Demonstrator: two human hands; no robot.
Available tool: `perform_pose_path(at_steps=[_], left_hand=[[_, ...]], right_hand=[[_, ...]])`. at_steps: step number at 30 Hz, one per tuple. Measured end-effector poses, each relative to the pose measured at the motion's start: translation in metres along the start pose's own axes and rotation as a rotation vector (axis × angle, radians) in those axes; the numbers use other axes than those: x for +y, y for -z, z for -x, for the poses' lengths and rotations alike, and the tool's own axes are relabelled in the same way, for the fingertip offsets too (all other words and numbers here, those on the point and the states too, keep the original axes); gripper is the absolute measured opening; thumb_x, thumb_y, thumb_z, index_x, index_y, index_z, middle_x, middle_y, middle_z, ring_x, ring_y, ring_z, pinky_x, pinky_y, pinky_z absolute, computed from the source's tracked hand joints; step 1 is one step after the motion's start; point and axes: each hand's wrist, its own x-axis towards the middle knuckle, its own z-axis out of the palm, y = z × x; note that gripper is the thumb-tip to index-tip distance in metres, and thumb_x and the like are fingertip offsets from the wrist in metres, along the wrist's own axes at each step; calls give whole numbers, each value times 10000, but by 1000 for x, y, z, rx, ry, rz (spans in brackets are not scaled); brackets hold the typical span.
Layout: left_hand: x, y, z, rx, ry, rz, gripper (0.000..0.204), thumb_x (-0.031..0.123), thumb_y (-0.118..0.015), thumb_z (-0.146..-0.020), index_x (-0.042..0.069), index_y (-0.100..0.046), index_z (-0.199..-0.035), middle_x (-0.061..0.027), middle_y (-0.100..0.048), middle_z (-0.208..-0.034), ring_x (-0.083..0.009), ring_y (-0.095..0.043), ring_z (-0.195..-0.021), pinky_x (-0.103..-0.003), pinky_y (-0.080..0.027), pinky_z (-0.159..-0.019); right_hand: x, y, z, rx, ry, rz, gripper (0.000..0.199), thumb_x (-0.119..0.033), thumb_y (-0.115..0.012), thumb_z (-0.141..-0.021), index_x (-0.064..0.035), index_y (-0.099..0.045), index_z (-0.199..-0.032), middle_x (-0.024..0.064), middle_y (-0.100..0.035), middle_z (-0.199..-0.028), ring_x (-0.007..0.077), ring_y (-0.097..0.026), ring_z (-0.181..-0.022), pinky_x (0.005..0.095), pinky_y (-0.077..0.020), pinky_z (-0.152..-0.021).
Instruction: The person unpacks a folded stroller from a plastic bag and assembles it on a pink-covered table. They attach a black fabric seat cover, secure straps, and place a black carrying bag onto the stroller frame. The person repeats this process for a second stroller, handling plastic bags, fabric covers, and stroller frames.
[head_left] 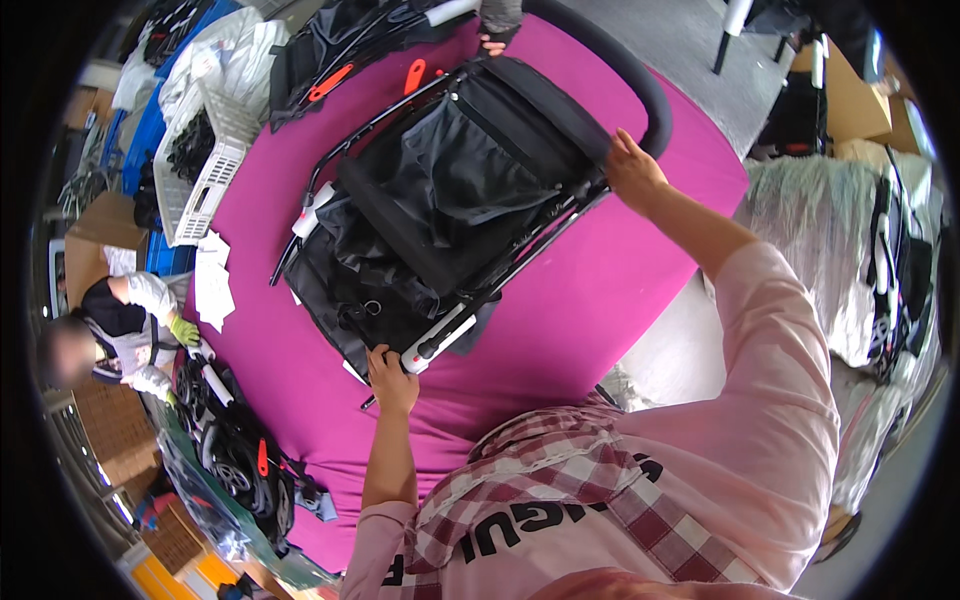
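Observation:
A folding stroller frame [540, 232] with a black fabric seat [450, 170] lies slantwise across a table covered in magenta cloth [560, 330]. Its thick black foam handlebar [640, 75] curves round the far right end. My left hand [393, 382] is closed round the near-left end of the frame, beside a white joint piece [432, 343]. At the right, my right hand [637, 172] grips the side tube where it meets the handlebar; its fingertips partly hide that corner. Another person's hand [493, 45], in a dark sleeve, touches the far side of the stroller.
Red-orange straps [413, 77] and more black stroller parts [330, 60] lie at the far edge. A white crate [205, 165] and paper sheets [212, 280] are left. A co-worker in green gloves [184, 331] handles another wheeled stroller [230, 450]. Plastic-covered goods [810, 240] stand right.

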Motion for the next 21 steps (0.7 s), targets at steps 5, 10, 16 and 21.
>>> perform_pose_path(at_steps=[5, 10, 16, 21], left_hand=[[16, -7, 5, 17, 159, -37, 269, 51, -660, -732, 18, -563, -981, -126, -442, -1240, -418, -370, -1279, -507, -358, -1029], [10, -22, 9, 45, 216, 34, 281, 20, -564, -741, 32, -605, -1019, -110, -452, -1324, -402, -351, -1302, -461, -329, -1073], [24, -8, -2, -1, 266, -16, 339, 65, -564, -745, 56, -544, -1084, -78, -378, -1328, -350, -279, -1374, -470, -305, -1089], [20, -11, 12, 36, 261, 6, 375, 58, -596, -723, 56, -550, -1095, -76, -383, -1326, -350, -276, -1377, -467, -312, -1088]], right_hand=[[39, -37, -48, -376, 214, -113, 162, -214, -603, -835, -205, -745, -912, 4, -710, -956, 207, -650, -996, 396, -389, -954], [41, -63, -48, -355, 279, -131, 235, -174, -558, -849, -118, -697, -1030, 94, -654, -1076, 267, -629, -1042, 460, -467, -881], [42, -85, -40, -206, 276, -217, 166, -151, -546, -842, -77, -640, -957, 119, -671, -910, 292, -659, -853, 420, -508, -762], [49, -60, -44, -209, 390, -123, 189, -165, -577, -832, -66, -671, -963, 127, -678, -921, 285, -674, -838, 387, -540, -741]])
